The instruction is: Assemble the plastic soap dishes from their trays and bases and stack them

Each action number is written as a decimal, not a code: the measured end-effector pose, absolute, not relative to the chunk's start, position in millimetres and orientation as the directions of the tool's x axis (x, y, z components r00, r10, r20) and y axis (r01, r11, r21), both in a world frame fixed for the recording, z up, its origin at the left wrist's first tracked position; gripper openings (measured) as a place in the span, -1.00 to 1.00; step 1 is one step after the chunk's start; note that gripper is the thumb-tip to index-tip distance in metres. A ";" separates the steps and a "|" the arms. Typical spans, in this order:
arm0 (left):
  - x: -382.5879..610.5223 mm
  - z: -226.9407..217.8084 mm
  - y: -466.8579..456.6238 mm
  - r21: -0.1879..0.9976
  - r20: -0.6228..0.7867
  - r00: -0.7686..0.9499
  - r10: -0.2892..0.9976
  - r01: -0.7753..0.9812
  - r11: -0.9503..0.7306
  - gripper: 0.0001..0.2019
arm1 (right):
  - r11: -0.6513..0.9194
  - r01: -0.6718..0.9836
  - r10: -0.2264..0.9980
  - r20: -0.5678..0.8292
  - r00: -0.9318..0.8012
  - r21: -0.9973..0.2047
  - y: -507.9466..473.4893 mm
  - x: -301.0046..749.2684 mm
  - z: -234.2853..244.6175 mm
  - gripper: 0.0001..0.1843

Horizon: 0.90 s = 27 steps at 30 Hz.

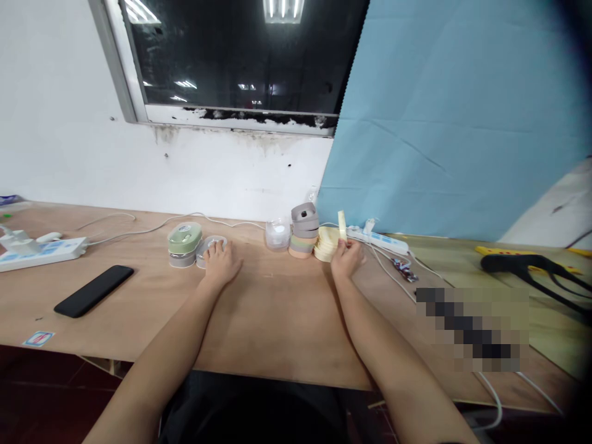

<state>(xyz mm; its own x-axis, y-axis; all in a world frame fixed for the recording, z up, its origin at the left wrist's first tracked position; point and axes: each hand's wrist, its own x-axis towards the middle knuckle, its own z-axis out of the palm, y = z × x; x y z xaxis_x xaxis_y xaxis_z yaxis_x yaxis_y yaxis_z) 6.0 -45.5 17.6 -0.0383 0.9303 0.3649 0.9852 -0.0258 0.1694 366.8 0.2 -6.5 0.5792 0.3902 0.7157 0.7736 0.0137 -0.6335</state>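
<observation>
My left hand (222, 262) lies over a low grey container (201, 258), with its fingers spread across the top. Just left of it, a green-lidded container (185, 237) sits on a grey-and-clear base (182, 259). My right hand (348, 259) pinches a pale yellow piece (342, 223), held upright and seen nearly edge-on. Beside that hand stands a stack of pale yellow pieces (325, 245). A taller stack of grey parts (304, 217), with green and orange ones lower down, adjoins it. Clear plastic containers (277, 235) stand to the left of that stack.
A black phone (95, 291) lies on the wooden table (272, 320) at left, near a white power strip (60, 253). Another power strip (383, 240) and cables are behind my right hand. A small wrapped item (404, 270) and a black strap-like object (518, 268) lie at right.
</observation>
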 end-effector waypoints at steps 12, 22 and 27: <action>4.5 12.5 -42.3 0.175 0.407 -0.055 0.912 0.984 -0.019 -0.35 | 0.261 0.839 0.208 0.876 0.434 -0.478 2.3 368.1 -3.8 -0.57; 14.2 10.6 -40.4 0.491 0.644 0.049 0.763 0.738 -0.462 -0.37 | 0.745 0.653 0.454 0.821 -0.346 -0.137 -36.9 267.7 -5.7 -0.75; 17.2 1.7 -32.3 0.812 0.486 0.230 0.843 0.239 -0.533 -0.36 | 0.887 0.457 0.332 0.787 -0.521 -0.072 -54.3 241.6 -6.4 -0.77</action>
<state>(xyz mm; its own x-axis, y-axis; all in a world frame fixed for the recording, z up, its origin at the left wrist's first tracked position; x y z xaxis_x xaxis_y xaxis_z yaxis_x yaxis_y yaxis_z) 17.2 -32.3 1.7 0.2297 0.8431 0.4862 0.2387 -0.5331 0.8117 241.6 -54.3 -6.4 -0.5207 0.3316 0.7867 0.4566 0.8868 -0.0717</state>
